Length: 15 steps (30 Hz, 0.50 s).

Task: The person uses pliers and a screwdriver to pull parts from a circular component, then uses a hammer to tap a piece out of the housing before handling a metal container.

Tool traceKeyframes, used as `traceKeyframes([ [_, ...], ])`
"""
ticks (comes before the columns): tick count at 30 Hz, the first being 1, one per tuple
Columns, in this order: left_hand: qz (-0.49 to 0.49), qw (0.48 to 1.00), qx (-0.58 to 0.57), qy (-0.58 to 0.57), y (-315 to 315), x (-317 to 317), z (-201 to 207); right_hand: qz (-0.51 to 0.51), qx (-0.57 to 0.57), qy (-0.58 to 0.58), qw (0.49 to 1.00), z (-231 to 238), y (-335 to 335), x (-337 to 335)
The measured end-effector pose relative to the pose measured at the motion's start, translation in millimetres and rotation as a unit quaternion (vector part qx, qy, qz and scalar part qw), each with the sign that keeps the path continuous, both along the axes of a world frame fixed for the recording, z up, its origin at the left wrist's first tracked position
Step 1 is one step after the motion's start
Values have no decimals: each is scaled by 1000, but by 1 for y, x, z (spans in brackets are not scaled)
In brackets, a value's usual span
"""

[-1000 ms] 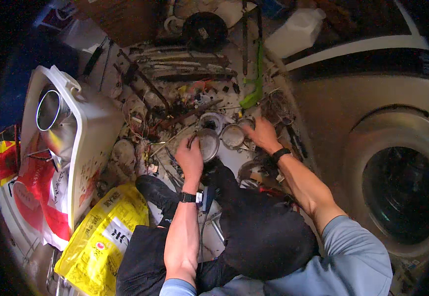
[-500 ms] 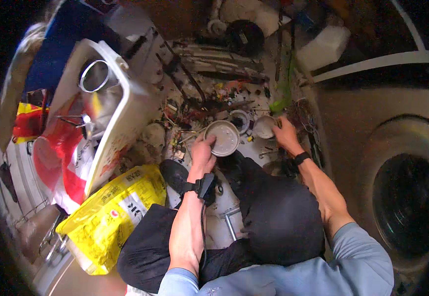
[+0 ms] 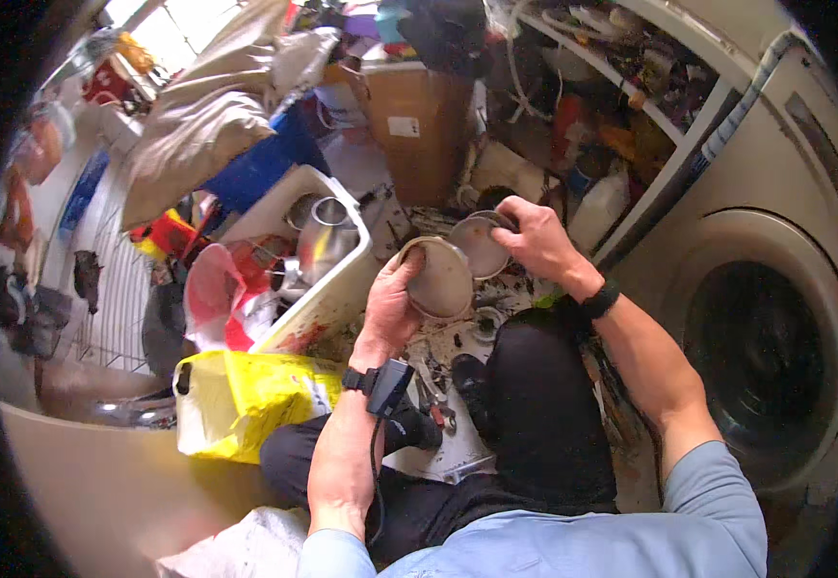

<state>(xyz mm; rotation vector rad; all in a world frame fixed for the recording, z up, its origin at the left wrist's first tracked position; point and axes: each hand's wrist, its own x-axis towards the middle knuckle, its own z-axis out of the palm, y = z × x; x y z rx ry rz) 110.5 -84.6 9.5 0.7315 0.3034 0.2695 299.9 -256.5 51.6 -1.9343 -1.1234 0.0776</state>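
My left hand [image 3: 390,306] is closed on the edge of a shallow round dish [image 3: 441,279], pale with a thin rim, its thumb lying over the inside face. My right hand [image 3: 546,246] pinches a second shallow round dish [image 3: 480,248], slightly smaller and greyish, by its right edge. Both dishes are tilted in front of me at about the same height. The left one partly overlaps the right one in view; whether they touch I cannot tell. Below them, a pale ring-shaped piece [image 3: 487,323] lies on the littered floor.
A white tub [image 3: 356,255] with metal cups stands to the left, behind a yellow bag [image 3: 274,390]. A front-loading washing machine [image 3: 766,328] closes off the right. A cardboard box [image 3: 419,130] stands at the back. Hand tools [image 3: 429,385] lie between my feet.
My right hand has lifted the smaller dish from the floor area and brought it left, beside the other dish. My left hand still holds its dish, now turned differently. The view has tipped upward.
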Motion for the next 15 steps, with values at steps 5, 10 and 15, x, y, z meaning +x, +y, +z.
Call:
traceKeyframes([
  [5, 143, 981, 128, 13, -16, -46, 53, 109, -13, 21, 994, 59, 19, -58],
  [10, 236, 954, 183, 25, -15, -72, 66, 206, 1, 279, 938, 43, 37, -89],
  [15, 304, 941, 142, 43, 17, -91, 50, 192, 62, 464, 862, 6, 63, -105],
])
